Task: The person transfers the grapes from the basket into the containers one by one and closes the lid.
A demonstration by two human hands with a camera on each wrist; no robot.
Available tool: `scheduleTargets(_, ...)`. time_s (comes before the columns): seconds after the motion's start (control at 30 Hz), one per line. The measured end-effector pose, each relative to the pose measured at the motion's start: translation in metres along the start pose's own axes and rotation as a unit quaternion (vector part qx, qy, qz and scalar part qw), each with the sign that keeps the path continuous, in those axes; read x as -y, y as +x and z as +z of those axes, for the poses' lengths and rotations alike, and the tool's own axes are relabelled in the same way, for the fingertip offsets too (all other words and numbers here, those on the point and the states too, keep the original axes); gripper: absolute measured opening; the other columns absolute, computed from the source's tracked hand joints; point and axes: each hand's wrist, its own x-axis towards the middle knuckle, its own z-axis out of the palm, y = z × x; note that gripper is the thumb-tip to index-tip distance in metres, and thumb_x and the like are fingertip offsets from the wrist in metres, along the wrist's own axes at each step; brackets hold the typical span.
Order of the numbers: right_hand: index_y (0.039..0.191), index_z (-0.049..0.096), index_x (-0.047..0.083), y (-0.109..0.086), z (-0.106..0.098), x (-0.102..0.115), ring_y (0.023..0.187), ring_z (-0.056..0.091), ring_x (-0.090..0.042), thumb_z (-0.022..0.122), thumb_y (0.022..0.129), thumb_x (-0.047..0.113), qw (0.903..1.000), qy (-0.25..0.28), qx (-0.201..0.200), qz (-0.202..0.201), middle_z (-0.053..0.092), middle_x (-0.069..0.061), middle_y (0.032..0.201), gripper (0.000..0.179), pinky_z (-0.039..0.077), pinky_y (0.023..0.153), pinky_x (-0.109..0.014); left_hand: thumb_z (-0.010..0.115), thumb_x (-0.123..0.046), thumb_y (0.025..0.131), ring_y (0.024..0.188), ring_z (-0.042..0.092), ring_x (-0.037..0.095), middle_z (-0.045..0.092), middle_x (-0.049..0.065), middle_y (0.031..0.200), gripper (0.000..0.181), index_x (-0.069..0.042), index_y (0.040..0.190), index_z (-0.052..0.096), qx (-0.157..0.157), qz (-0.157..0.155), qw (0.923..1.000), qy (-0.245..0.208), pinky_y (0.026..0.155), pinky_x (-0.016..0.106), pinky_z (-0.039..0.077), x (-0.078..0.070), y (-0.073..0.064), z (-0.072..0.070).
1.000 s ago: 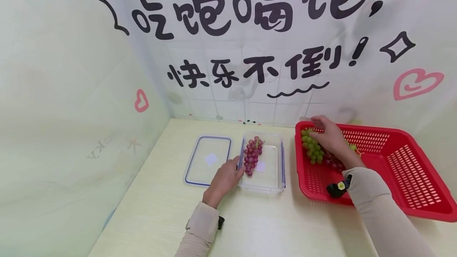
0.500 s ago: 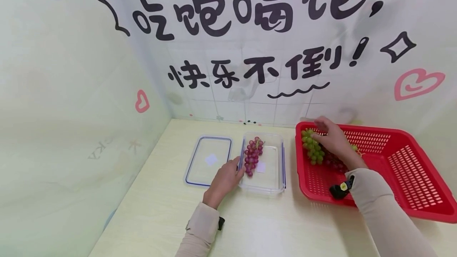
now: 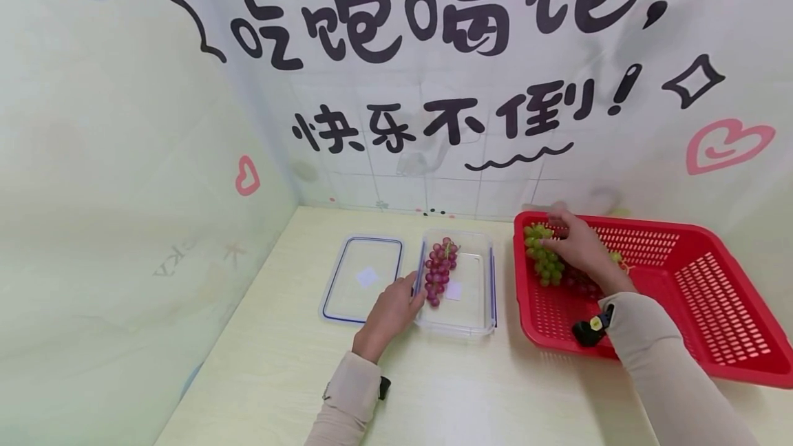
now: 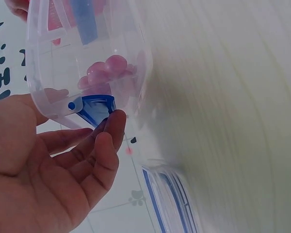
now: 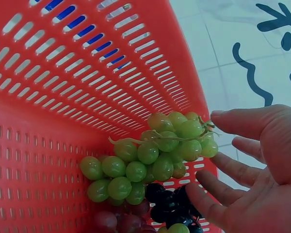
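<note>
My left hand [image 3: 390,308] holds the left side of a clear plastic food container [image 3: 473,315]. In the left wrist view its fingertips are at the blue clasp [image 4: 92,108] and the thumb lies behind the wall. Inside the container, along its left side, lies a bunch of red grapes [image 3: 438,270]. My right hand [image 3: 581,248] is inside the red basket [image 3: 688,360], beside a bunch of green grapes [image 5: 145,155]. Thumb and fingers are spread around the stem end, the thumb tip right by the stem.
Left of the container, its clear lid [image 3: 353,267] with a blue seal lies flat on the table [image 3: 434,391]. Dark grapes [image 5: 172,206] and reddish grapes [image 5: 121,221] lie under the green bunch. A printed wall sheet [image 3: 396,184] stands behind the table.
My right hand's fingers have drawn slightly lower and nearer the green grapes. The left hand stays on the container.
</note>
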Motion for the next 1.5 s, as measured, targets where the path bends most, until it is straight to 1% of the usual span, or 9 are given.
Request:
scheduleTargets(0.07,0.151,0.03,0.003,0.0,0.0,-0.001,0.131,0.042,-0.052,0.068,0.094,0.023,1.0,0.003,0.008,0.003,0.038,-0.03,0.148,0.071,0.046,0.098,-0.061,0.051,-0.026,0.104,0.119,0.059,0.037,0.06,0.024,0.129,0.052,0.002,0.147,0.043,0.0,-0.001,1.0,0.0,0.101,0.049,0.048,0.0,0.0,0.0)
scheduleTargets(0.23,0.153,0.029,0.003,0.001,0.002,-0.002,0.131,0.042,-0.05,0.067,0.094,0.024,0.9997,0.009,0.023,0.005,0.036,-0.03,0.15,0.073,0.046,0.099,-0.062,0.051,-0.026,0.104,0.117,0.06,0.036,0.061,0.023,0.128,0.052,0.002,0.147,0.043,0.0,-0.003,1.0,0.0,0.1,0.049,0.049,0.0,-0.001,0.0)
scheduleTargets(0.5,0.151,0.03,-0.001,0.003,0.007,0.002,0.126,0.044,-0.049,0.068,0.093,0.023,0.9994,-0.015,0.029,0.009,0.039,-0.032,0.144,0.074,0.046,0.098,-0.063,0.05,-0.027,0.104,0.12,0.058,0.037,0.059,0.023,0.132,0.053,0.001,0.148,0.042,0.005,-0.004,1.0,-0.004,0.101,0.049,0.048,0.0,-0.001,-0.001)
scheduleTargets(0.77,0.155,0.025,0.004,0.007,0.012,0.003,0.125,0.04,-0.048,0.074,0.089,0.025,0.9982,-0.017,0.049,0.03,0.037,-0.029,0.142,0.084,0.047,0.095,-0.065,0.05,-0.028,0.104,0.121,0.058,0.037,0.059,0.023,0.133,0.054,0.0,0.148,0.042,0.004,-0.007,1.0,0.001,0.102,0.049,0.048,0.001,0.0,-0.001)
scheduleTargets(0.83,0.155,0.024,0.003,0.008,0.013,0.003,0.125,0.04,-0.049,0.073,0.089,0.024,0.998,-0.022,0.052,0.03,0.037,-0.03,0.142,0.085,0.047,0.094,-0.066,0.05,-0.029,0.104,0.122,0.057,0.037,0.058,0.023,0.133,0.054,0.0,0.148,0.042,0.003,-0.007,1.0,0.0,0.102,0.049,0.048,0.001,0.0,-0.001)
scheduleTargets(0.97,0.153,0.025,0.0,0.012,0.015,0.002,0.122,0.042,-0.049,0.071,0.091,0.022,0.9977,-0.036,0.054,0.023,0.038,-0.031,0.14,0.08,0.047,0.093,-0.066,0.049,-0.029,0.104,0.122,0.058,0.037,0.058,0.023,0.133,0.053,0.001,0.148,0.042,0.003,-0.003,1.0,-0.003,0.102,0.049,0.048,0.001,0.0,0.0)
scheduleTargets(1.13,0.15,0.029,-0.001,0.016,0.017,-0.002,0.119,0.044,-0.048,0.069,0.092,0.02,0.9975,-0.053,0.046,0.007,0.042,-0.031,0.137,0.074,0.048,0.093,-0.066,0.049,-0.028,0.104,0.122,0.057,0.037,0.058,0.023,0.133,0.053,0.001,0.148,0.042,0.005,-0.002,1.0,-0.001,0.102,0.049,0.048,0.001,0.0,0.0)
scheduleTargets(1.33,0.147,0.036,0.002,0.015,0.017,-0.008,0.118,0.045,-0.047,0.074,0.088,0.024,0.9977,-0.065,0.018,-0.002,0.045,-0.029,0.135,0.073,0.051,0.089,-0.064,0.049,-0.027,0.104,0.119,0.059,0.037,0.059,0.024,0.13,0.053,0.001,0.148,0.042,0.009,0.002,1.0,-0.003,0.1,0.048,0.049,0.001,0.0,0.0)
scheduleTargets(1.5,0.14,0.043,0.004,0.015,0.016,-0.009,0.114,0.048,-0.046,0.074,0.089,0.023,0.9977,-0.067,0.005,-0.01,0.048,-0.028,0.131,0.063,0.053,0.086,-0.062,0.049,-0.027,0.104,0.116,0.06,0.036,0.06,0.024,0.128,0.053,0.001,0.148,0.042,0.007,0.0,0.9999,-0.008,0.099,0.049,0.049,0.001,0.0,-0.001)
